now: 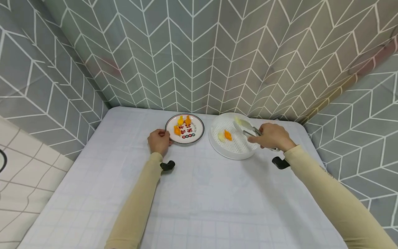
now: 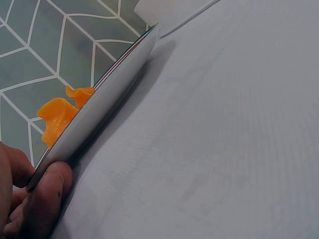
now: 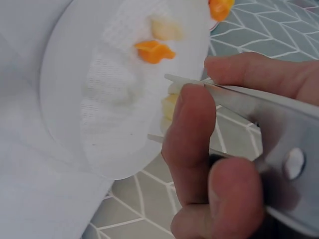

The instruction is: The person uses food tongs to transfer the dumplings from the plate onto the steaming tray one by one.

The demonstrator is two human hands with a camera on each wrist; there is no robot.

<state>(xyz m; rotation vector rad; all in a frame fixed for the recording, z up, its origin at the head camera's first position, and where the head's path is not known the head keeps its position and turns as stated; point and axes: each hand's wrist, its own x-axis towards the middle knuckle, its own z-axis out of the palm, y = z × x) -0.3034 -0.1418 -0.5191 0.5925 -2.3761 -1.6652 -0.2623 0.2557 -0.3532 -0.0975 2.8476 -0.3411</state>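
Observation:
My left hand [image 1: 159, 141] pinches the near-left rim of a round plate [image 1: 197, 133] with dark edging and red lettering. On the plate lie one yellow and two orange wavy-shaped pieces [image 1: 177, 130]. In my right hand [image 1: 271, 135] are metal tongs [image 3: 279, 132], held with their pale tips over a white round perforated tray [image 1: 234, 155]. Between the spread tips, in the right wrist view, a pale yellow piece [image 3: 170, 105] shows; whether they grip it I cannot tell. Inside the tray an orange piece [image 1: 228, 135] lies beside a pale yellow piece [image 1: 221, 137].
Plate and tray stand side by side, a narrow gap between them, near the back of a table with a white cloth [image 1: 199, 193]. A grey curtain with white chevron lines [image 1: 192, 55] hangs right behind them and along both sides.

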